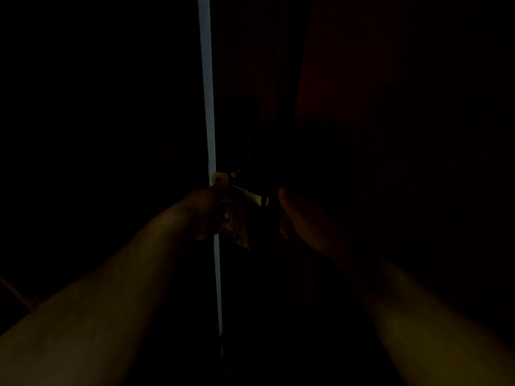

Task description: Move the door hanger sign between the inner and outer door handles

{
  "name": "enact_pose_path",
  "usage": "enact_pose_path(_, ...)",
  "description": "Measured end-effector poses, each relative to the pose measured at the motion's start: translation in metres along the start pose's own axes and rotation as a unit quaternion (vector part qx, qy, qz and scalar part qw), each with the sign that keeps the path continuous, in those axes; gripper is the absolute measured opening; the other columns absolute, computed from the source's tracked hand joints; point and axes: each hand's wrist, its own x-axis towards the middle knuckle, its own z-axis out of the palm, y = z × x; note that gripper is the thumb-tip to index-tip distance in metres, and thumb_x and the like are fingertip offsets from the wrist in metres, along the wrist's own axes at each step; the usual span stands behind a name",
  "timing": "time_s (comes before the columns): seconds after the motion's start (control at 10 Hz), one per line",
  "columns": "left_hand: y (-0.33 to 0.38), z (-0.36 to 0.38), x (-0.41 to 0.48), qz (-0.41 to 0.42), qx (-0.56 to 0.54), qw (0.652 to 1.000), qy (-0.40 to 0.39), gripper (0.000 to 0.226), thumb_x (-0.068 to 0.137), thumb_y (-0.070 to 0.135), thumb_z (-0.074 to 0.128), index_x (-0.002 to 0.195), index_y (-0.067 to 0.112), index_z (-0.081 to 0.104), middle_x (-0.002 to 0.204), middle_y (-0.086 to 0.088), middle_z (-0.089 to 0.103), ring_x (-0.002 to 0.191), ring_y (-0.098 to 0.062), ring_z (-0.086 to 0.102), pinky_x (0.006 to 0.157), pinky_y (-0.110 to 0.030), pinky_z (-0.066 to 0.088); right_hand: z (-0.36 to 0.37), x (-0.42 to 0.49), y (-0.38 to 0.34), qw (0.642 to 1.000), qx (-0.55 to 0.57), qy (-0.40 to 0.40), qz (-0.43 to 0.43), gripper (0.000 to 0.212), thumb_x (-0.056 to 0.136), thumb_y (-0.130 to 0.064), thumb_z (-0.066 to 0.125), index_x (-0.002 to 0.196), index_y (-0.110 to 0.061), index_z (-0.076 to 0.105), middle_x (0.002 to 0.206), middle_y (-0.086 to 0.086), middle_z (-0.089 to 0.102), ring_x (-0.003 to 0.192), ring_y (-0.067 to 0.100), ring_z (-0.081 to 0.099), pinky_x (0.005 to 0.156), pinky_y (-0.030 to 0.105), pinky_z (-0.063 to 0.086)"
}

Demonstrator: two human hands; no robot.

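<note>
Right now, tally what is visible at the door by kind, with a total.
Bare hands: 2 (left hand, right hand)
Metal lever door handles: 1
Printed card door hanger signs: 1
Bright strips of light at the door edge: 1
Total: 5

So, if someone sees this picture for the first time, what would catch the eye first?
First the bright vertical strip of light running down the middle of a very dark scene. Next, the metal door handle at centre, with the left hand holding the door hanger sign beside it and the right hand just right of the handle.

Sign [235, 224] hangs below handle [250, 196], between hands; lit gap [207, 107] left of handle.
</note>
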Motion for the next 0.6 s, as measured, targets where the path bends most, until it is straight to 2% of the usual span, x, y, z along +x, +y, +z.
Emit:
enact_pose_path(0.1, -0.005, -0.003, -0.006, 0.006, -0.017, 1.000, -0.006, 0.041, 0.094, 0.049, 0.054, 0.110, 0.012, 0.057, 0.098, -0.001, 0.058, 0.085, -0.016, 0.056, 0.058, -0.031, 0.045, -0.002, -0.014, -0.005, 0.999, 0.026, -0.009, -0.018, 0.039, 0.098, -0.054, 0.032, 0.092, -0.027, 0.059, 0.080, 0.004, 0.063, 0.068, 0.016, 0.059, 0.065, 0.032, 0.050)
enact_pose_path(0.2, -0.006, -0.007, -0.009, -0.008, -0.044, 0.999, 0.028, 0.038, 0.090, 0.049, 0.060, 0.088, 0.011, 0.054, 0.082, -0.004, 0.052, 0.068, -0.018, 0.050, 0.052, -0.032, 0.045, -0.001, -0.029, -0.015, 1.000, 0.025, 0.001, -0.010, 0.049, 0.097, -0.059, 0.035, 0.106, -0.021, 0.064, 0.086, 0.012, 0.065, 0.069, 0.021, 0.060, 0.071, 0.044, 0.055)
enact_pose_path(0.3, -0.008, -0.012, -0.023, -0.008, -0.034, 0.999, -0.020, 0.031, 0.094, 0.045, 0.056, 0.085, 0.015, 0.057, 0.081, -0.005, 0.052, 0.068, -0.017, 0.050, 0.049, -0.028, 0.047, 0.003, -0.050, -0.024, 0.999, 0.041, 0.024, 0.013, 0.053, 0.100, -0.049, 0.035, 0.111, -0.005, 0.063, 0.070, 0.003, 0.060, 0.058, 0.010, 0.057, 0.057, 0.021, 0.048)
enact_pose_path(0.4, -0.019, -0.017, -0.036, -0.003, -0.035, 0.995, -0.096, 0.029, 0.097, 0.041, 0.051, 0.090, 0.015, 0.062, 0.082, -0.003, 0.056, 0.069, -0.016, 0.051, 0.060, -0.027, 0.046, 0.013, -0.082, -0.024, 0.999, 0.005, 0.047, 0.003, 0.056, 0.100, -0.054, 0.032, 0.094, -0.008, 0.064, 0.065, 0.005, 0.062, 0.058, 0.013, 0.057, 0.068, 0.029, 0.047)
enact_pose_path(0.5, -0.028, -0.015, -0.053, -0.005, -0.021, 0.989, -0.143, 0.029, 0.096, 0.045, 0.052, 0.095, 0.019, 0.065, 0.086, -0.001, 0.061, 0.074, -0.016, 0.057, 0.062, -0.028, 0.047, 0.015, -0.119, -0.022, 0.998, -0.006, 0.065, 0.012, 0.053, 0.097, -0.060, 0.033, 0.078, -0.022, 0.064, 0.071, 0.005, 0.065, 0.066, 0.017, 0.063, 0.073, 0.033, 0.050)
enact_pose_path(0.6, -0.030, -0.015, -0.076, 0.014, -0.008, 0.985, -0.170, 0.034, 0.094, 0.048, 0.054, 0.096, 0.017, 0.067, 0.082, 0.003, 0.061, 0.073, -0.014, 0.055, 0.073, -0.029, 0.052, 0.009, -0.156, -0.026, 0.992, -0.003, 0.123, 0.033, 0.051, 0.096, -0.061, 0.034, 0.079, -0.025, 0.065, 0.078, 0.004, 0.068, 0.073, 0.018, 0.067, 0.076, 0.036, 0.052)
